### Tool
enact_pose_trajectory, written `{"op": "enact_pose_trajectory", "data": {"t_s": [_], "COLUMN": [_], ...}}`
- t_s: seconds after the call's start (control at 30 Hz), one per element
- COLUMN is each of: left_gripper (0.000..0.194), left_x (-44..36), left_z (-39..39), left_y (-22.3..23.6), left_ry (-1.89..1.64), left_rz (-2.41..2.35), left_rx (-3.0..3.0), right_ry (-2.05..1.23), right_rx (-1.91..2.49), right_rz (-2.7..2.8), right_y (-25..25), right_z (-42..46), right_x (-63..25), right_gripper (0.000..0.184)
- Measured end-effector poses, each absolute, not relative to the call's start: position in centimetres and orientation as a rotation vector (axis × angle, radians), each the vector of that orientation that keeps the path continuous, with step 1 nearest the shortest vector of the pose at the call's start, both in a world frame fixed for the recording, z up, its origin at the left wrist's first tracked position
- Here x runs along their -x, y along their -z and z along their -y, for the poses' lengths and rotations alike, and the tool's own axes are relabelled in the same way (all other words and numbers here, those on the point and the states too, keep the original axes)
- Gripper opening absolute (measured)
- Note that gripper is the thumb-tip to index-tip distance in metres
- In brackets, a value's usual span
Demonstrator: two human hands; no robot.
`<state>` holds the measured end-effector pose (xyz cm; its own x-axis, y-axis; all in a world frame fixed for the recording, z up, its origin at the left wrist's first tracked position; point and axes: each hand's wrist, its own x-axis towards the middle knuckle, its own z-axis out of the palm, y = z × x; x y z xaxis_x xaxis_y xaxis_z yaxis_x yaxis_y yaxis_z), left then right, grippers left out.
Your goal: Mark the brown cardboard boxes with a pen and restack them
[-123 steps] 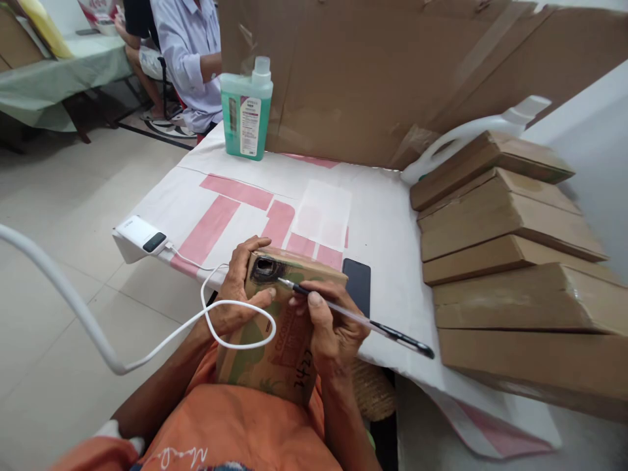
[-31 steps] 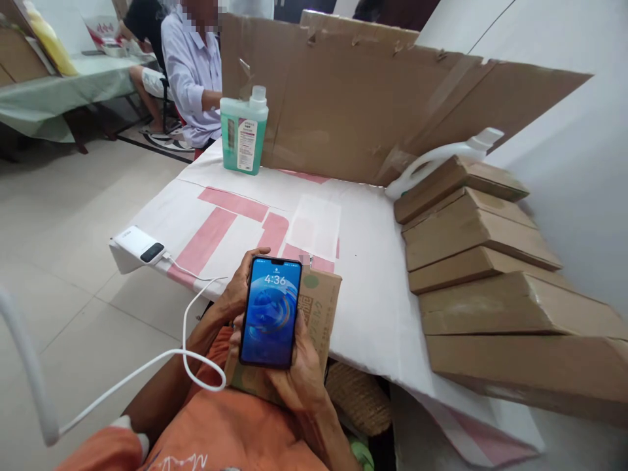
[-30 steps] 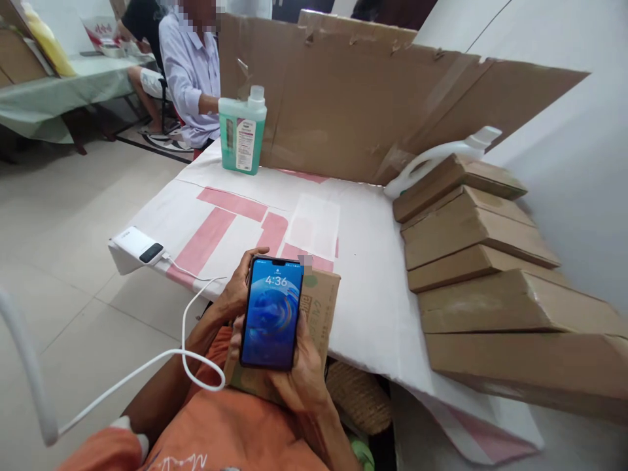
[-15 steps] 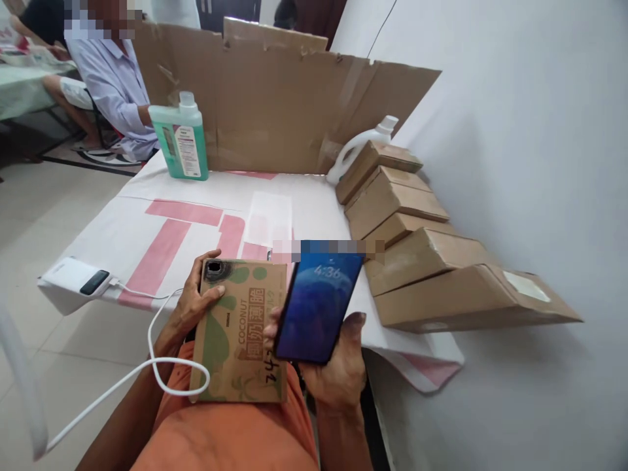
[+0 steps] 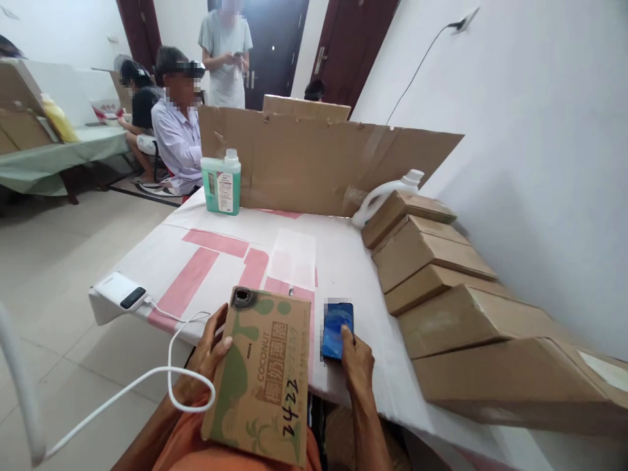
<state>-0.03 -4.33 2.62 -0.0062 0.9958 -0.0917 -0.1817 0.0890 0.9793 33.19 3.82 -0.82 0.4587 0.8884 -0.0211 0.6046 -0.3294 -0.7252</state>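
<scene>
My left hand point(image 5: 210, 356) is closed on the left edge of a printed brown cardboard box point(image 5: 260, 379), its thumb on the front face. The box leans against my lap, with "COCONUT", green shapes, handwritten digits and a dark-ringed hole in its upper left corner. A smartphone point(image 5: 334, 330) with a lit blue screen is at the table's near edge, right of the box. My right hand point(image 5: 357, 356) grips it, thumb over the screen and the other fingers hidden beneath. I cannot tell whether the phone touches the table.
A white power bank point(image 5: 120, 292) with a white cable point(image 5: 135, 384) lies on the table's left. Behind stand a green liquid bottle point(image 5: 223, 186) and a cardboard screen point(image 5: 304, 163). Several cardboard boxes point(image 5: 461, 307) line the right side by a white jug point(image 5: 387, 196). People sit and stand beyond.
The phone has moved away from me, from close before my chest down to the table's near edge, in my right hand. The view has tilted up, showing more of the room.
</scene>
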Motion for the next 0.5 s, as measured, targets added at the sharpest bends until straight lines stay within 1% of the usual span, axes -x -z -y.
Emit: {"op": "enact_pose_trajectory", "data": {"t_s": [0.1, 0.2, 0.37, 0.43, 0.5], "left_gripper": [0.078, 0.078, 0.076, 0.076, 0.077], "left_x": [0.3, 0.2, -0.5, -0.5, -0.3], "left_z": [4.9, 5.8, 7.9, 8.3, 8.4], "left_y": [-0.6, 0.9, 1.4, 1.2, 1.3], "left_ry": [-1.273, -1.306, -1.271, -1.238, -1.216], "left_rz": [-1.158, -1.137, -1.121, -1.164, -1.237], "left_rx": [-0.978, -0.93, -0.843, -0.89, -0.965], "right_ry": [-0.518, -0.461, -0.377, -0.386, -0.573], "right_rx": [2.09, 2.108, 2.037, 1.951, 1.783], "right_rz": [1.287, 1.294, 1.295, 1.343, 1.427], "right_y": [0.9, 1.1, 1.8, 2.3, 2.6], "right_z": [-3.6, -3.2, -1.5, 0.0, 2.3], "right_x": [-33.4, -33.8, -34.2, -33.7, -32.7], "right_gripper": [0.053, 0.049, 0.049, 0.055, 0.066]}}
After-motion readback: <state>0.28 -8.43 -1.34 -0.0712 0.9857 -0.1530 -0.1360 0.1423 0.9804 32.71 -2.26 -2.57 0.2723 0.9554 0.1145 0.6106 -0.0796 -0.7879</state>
